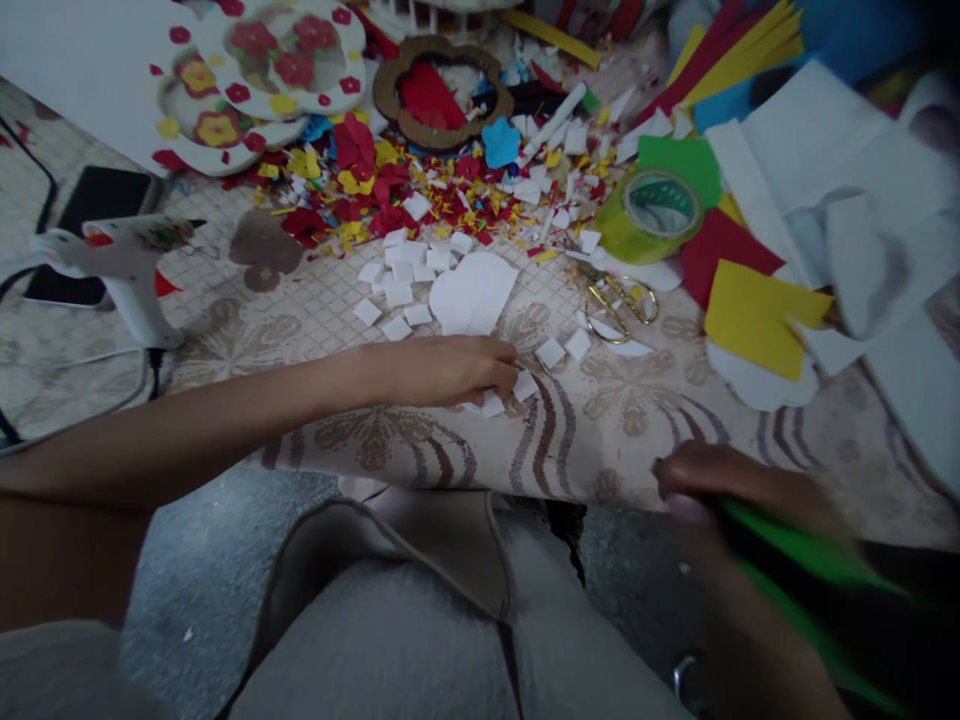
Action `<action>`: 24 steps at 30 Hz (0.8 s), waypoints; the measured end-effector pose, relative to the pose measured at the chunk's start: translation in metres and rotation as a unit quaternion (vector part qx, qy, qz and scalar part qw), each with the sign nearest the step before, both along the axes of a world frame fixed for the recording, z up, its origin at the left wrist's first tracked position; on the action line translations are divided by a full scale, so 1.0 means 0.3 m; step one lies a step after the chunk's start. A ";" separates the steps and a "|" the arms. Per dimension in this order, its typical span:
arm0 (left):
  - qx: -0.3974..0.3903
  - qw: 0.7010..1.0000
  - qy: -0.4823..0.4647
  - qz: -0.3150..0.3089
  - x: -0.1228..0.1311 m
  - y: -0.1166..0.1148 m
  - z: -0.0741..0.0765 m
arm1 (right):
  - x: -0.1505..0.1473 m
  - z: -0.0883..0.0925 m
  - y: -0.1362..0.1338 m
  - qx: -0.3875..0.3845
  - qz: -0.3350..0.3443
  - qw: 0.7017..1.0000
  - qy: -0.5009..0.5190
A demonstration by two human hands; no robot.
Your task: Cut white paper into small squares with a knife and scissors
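Observation:
My left hand [469, 372] reaches across the patterned tablecloth, its fingers curled down and closed over small white squares [492, 404] of paper or foam. One more white square [525, 385] lies just past its fingertips. Behind this hand are a white rounded cut-out [472, 292] and a cluster of several white squares [403, 272]. My right hand [720, 485], smeared by motion, is at the table's front edge on the right. Its fingers appear wrapped around a green-and-black object [787, 540] whose kind is too blurred to tell.
Gold-handled scissors [619, 305] and a yellow-green tape roll [651, 215] lie right of centre. A glue gun [139, 275] stands left, by a phone [97, 225]. Coloured scraps [442, 195], a brown scalloped ring [390, 95] and decorated frames [281, 60] fill the back; sheets [757, 315] cover the right.

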State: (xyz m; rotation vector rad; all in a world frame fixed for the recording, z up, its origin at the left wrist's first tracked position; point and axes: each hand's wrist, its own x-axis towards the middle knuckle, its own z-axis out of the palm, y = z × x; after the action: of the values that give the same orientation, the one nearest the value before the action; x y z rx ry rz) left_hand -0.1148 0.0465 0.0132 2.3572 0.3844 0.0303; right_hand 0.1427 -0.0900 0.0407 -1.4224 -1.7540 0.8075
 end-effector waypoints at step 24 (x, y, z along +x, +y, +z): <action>-0.037 0.985 0.003 0.170 -0.003 0.007 0.050 | -0.154 -0.132 0.086 0.050 0.284 0.882 -0.372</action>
State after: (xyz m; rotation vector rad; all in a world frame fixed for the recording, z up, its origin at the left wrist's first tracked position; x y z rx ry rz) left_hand -0.1157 0.0488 0.0282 2.1936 0.7737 0.1664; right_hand 0.0965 -0.0641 0.0011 -1.2293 -2.8462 0.4382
